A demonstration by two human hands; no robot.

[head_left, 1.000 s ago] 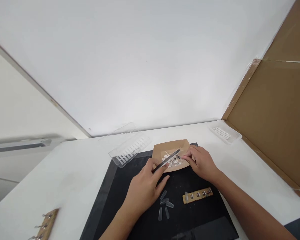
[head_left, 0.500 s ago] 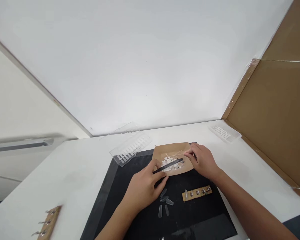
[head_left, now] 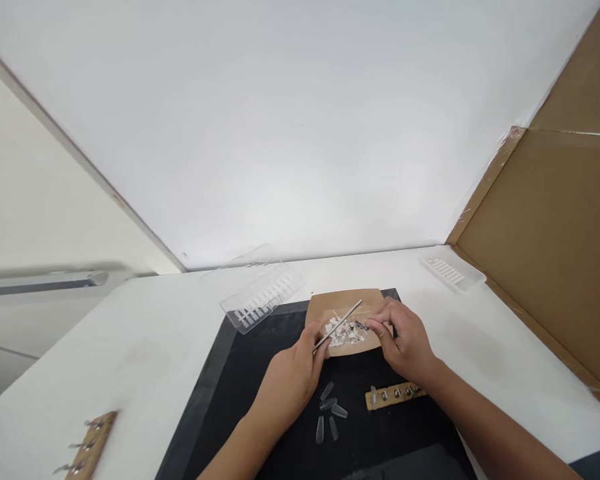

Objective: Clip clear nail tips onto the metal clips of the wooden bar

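Note:
My left hand (head_left: 295, 377) is closed round one end of a thin nail file (head_left: 338, 327), seen nearly edge-on, its free end slanting up to the right over a brown paper tray (head_left: 347, 297). In the tray lies a heap of small white scraps (head_left: 347, 335) with dark bits and thin sticks. My right hand (head_left: 405, 340) is at the tray's right side, thumb and finger pinched; what they hold, if anything, is too small to tell. Several clear false nails (head_left: 328, 404) lie on the black mat (head_left: 270, 360) below the hands. A wooden strip with metal studs (head_left: 395, 395) sits below my right hand, a clear nail upright at its left end.
An open clear case with nail tips (head_left: 263, 297) stands at the mat's back left corner. A white plastic box (head_left: 453, 268) is at the back right, near a cardboard wall (head_left: 550, 253). Another wooden piece with metal clips (head_left: 93, 448) lies at front left.
The nail file has turned from showing its dark face to nearly edge-on, and its free end now points higher. My right hand has moved slightly down, covering the studded strip's right end.

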